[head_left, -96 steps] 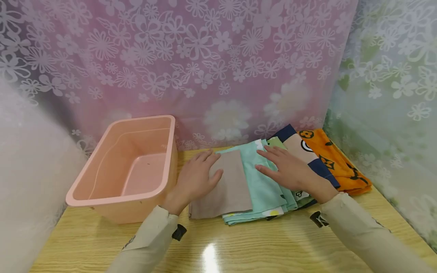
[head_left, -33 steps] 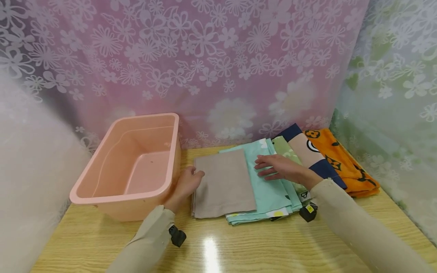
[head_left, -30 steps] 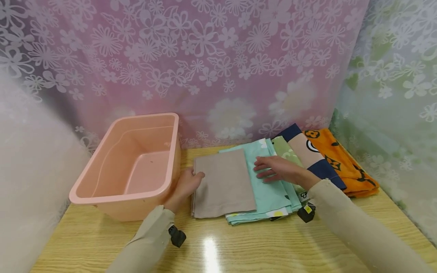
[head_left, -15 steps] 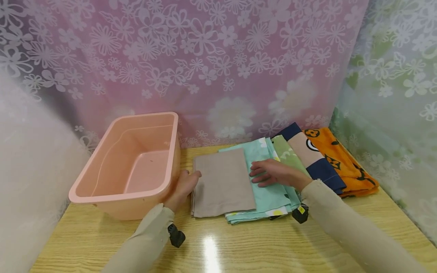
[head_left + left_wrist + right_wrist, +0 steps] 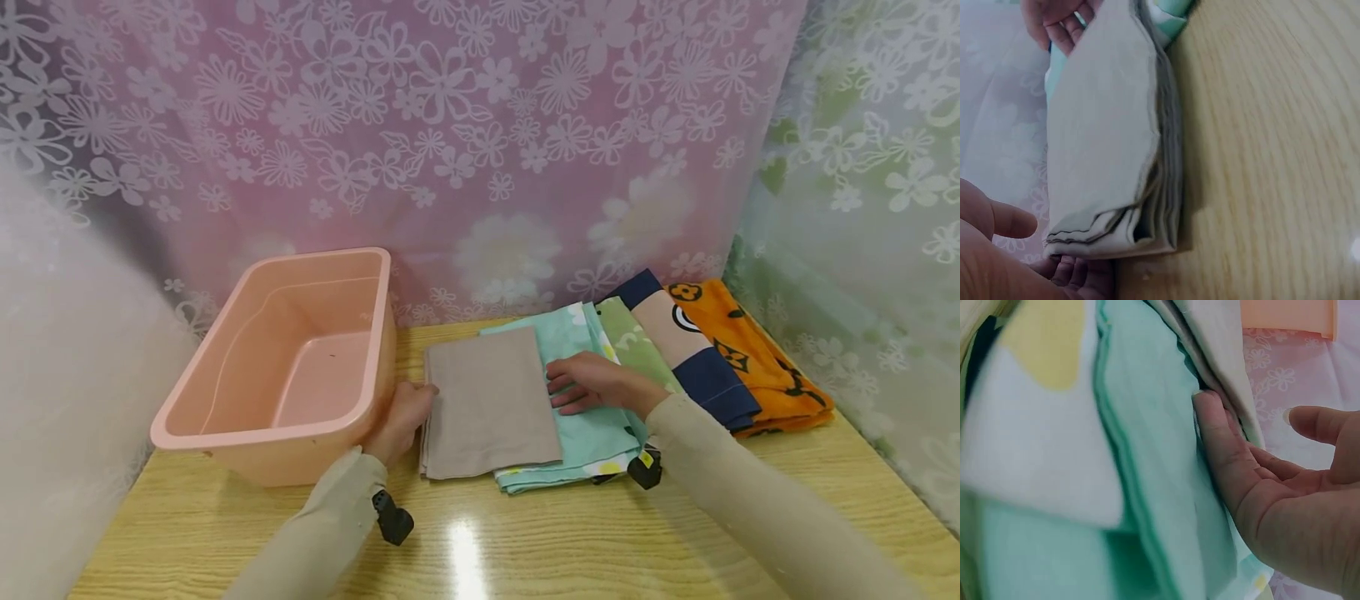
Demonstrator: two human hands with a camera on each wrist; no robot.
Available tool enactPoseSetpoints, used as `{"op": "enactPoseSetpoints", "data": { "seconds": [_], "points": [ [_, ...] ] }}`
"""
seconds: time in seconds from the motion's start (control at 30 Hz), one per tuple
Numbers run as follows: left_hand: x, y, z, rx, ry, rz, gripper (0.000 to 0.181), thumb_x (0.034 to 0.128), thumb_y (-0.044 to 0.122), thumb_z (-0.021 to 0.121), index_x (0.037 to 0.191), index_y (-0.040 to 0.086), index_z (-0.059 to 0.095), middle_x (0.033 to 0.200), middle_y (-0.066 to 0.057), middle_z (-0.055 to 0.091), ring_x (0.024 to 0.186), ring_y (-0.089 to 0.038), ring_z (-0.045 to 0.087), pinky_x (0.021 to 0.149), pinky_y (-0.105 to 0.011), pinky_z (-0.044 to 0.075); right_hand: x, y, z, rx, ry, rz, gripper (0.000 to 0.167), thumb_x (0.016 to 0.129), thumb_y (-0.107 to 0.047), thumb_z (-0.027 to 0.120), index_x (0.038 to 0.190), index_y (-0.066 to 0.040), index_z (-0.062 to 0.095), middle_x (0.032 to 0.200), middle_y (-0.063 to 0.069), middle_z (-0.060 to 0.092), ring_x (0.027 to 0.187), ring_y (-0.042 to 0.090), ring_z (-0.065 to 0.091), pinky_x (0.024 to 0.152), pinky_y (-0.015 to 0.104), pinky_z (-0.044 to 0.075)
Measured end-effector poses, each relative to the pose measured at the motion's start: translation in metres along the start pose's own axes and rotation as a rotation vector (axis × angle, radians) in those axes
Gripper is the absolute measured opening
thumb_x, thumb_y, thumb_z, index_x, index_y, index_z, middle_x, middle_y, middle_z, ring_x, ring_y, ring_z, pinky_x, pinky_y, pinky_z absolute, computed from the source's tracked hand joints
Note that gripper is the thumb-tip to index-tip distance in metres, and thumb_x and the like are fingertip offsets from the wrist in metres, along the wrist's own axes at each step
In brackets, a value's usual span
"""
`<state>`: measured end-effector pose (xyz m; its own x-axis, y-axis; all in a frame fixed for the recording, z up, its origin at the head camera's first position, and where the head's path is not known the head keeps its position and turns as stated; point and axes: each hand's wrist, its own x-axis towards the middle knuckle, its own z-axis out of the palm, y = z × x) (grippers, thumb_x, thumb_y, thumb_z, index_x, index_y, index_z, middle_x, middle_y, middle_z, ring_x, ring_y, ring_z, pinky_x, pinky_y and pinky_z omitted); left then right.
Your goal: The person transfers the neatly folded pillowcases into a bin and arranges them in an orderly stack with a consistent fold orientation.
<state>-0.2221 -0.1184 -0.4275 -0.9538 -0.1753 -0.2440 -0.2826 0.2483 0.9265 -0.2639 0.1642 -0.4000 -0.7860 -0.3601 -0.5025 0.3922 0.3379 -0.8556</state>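
A folded taupe cloth (image 5: 491, 408) lies on the table, partly over a folded turquoise cloth (image 5: 588, 442). My left hand (image 5: 401, 421) is at the taupe cloth's left edge. In the left wrist view, that hand's fingers reach under the folded layers (image 5: 1104, 137), while its thumb stands off the cloth. From the right, my right hand (image 5: 588, 383) lies over the turquoise cloth by the taupe one's right edge. The right wrist view has its fingertips (image 5: 1210, 412) against the seam between turquoise and taupe, thumb raised apart.
Left of the cloths stands a pink plastic tub (image 5: 255, 437) with nothing large inside. To the right overlap a green cloth (image 5: 637, 346), a navy-and-beige cloth (image 5: 660, 317) and an orange patterned cloth (image 5: 772, 392). Flowered curtains (image 5: 480, 167) hang behind the wooden table (image 5: 570, 542).
Both hands have come down from above the cloths. My left hand has moved to the taupe cloth's left edge; my right has slid left and slightly downward toward its right edge. The cloths lie as before.
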Motion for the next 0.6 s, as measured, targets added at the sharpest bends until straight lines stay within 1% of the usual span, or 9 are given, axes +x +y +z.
{"op": "enactPoseSetpoints", "data": {
  "seconds": [0.07, 0.13, 0.2, 0.27, 0.3, 0.4, 0.5, 0.6],
  "points": [
    [0.0, -0.001, 0.0, 0.001, -0.003, 0.003, 0.035, 0.0897, 0.006, 0.047, 0.114, -0.019, 0.052, 0.106, -0.02, 0.052, 0.098, -0.028, 0.048, 0.086, -0.04, 0.044, 0.002, 0.0, 0.002, 0.0, 0.014, 0.01, 0.045, 0.099, -0.027, 0.048, 0.132, 0.004, 0.047, 0.122, 0.02, 0.055, 0.087, 0.023, 0.065, 0.079, 0.038, 0.054],
    [0.001, -0.002, 0.0, -0.002, -0.001, 0.013, 0.04, 0.091, 0.006, 0.046, 0.123, -0.019, 0.048, 0.118, -0.026, 0.052, 0.107, -0.033, 0.049, 0.091, -0.044, 0.043, 0.004, 0.0, 0.004, -0.01, 0.022, 0.016, 0.042, 0.099, -0.026, 0.049, 0.127, 0.005, 0.051, 0.119, 0.019, 0.057, 0.083, 0.021, 0.065, 0.077, 0.037, 0.055],
    [0.002, -0.003, 0.0, -0.015, 0.005, 0.014, 0.041, 0.0915, 0.006, 0.046, 0.125, -0.017, 0.046, 0.123, -0.028, 0.05, 0.11, -0.035, 0.049, 0.094, -0.046, 0.042, 0.006, -0.001, 0.005, -0.017, 0.03, 0.023, 0.041, 0.098, -0.026, 0.049, 0.124, 0.005, 0.053, 0.117, 0.018, 0.057, 0.081, 0.021, 0.065, 0.076, 0.037, 0.055],
    [0.002, -0.004, 0.001, -0.026, 0.012, 0.015, 0.038, 0.0912, 0.005, 0.048, 0.123, -0.016, 0.048, 0.119, -0.028, 0.052, 0.106, -0.035, 0.051, 0.091, -0.045, 0.044, 0.007, -0.001, 0.007, -0.021, 0.039, 0.031, 0.04, 0.097, -0.025, 0.051, 0.123, 0.005, 0.053, 0.115, 0.017, 0.058, 0.08, 0.021, 0.065, 0.074, 0.037, 0.056],
    [0.002, -0.004, 0.002, -0.027, 0.02, 0.019, 0.036, 0.0903, 0.005, 0.049, 0.121, -0.015, 0.049, 0.116, -0.028, 0.054, 0.102, -0.034, 0.053, 0.087, -0.044, 0.045, 0.007, -0.001, 0.007, -0.023, 0.042, 0.034, 0.039, 0.097, -0.025, 0.051, 0.124, 0.004, 0.053, 0.115, 0.017, 0.058, 0.08, 0.021, 0.065, 0.074, 0.036, 0.056],
    [0.002, -0.004, 0.003, -0.04, 0.038, 0.024, 0.033, 0.0873, 0.002, 0.052, 0.116, -0.013, 0.052, 0.107, -0.026, 0.059, 0.092, -0.029, 0.056, 0.078, -0.039, 0.048, 0.009, -0.001, 0.009, -0.046, 0.036, 0.023, 0.042, 0.097, -0.024, 0.052, 0.128, 0.005, 0.049, 0.116, 0.019, 0.057, 0.082, 0.022, 0.066, 0.073, 0.036, 0.056],
    [0.001, -0.004, 0.004, -0.037, 0.041, 0.03, 0.034, 0.0852, 0.001, 0.053, 0.115, -0.014, 0.053, 0.106, -0.027, 0.061, 0.09, -0.028, 0.057, 0.075, -0.037, 0.049, 0.01, -0.001, 0.011, -0.062, 0.029, 0.007, 0.044, 0.097, -0.022, 0.052, 0.132, 0.005, 0.046, 0.117, 0.019, 0.057, 0.083, 0.022, 0.066, 0.072, 0.036, 0.056],
    [0.002, -0.005, 0.003, -0.025, 0.034, 0.031, 0.034, 0.0844, -0.001, 0.053, 0.115, -0.016, 0.055, 0.107, -0.028, 0.06, 0.09, -0.028, 0.058, 0.075, -0.038, 0.05, 0.013, 0.001, 0.012, -0.046, 0.024, -0.001, 0.042, 0.097, -0.021, 0.054, 0.13, 0.004, 0.047, 0.115, 0.019, 0.058, 0.083, 0.022, 0.067, 0.071, 0.036, 0.056]
  ]
}}
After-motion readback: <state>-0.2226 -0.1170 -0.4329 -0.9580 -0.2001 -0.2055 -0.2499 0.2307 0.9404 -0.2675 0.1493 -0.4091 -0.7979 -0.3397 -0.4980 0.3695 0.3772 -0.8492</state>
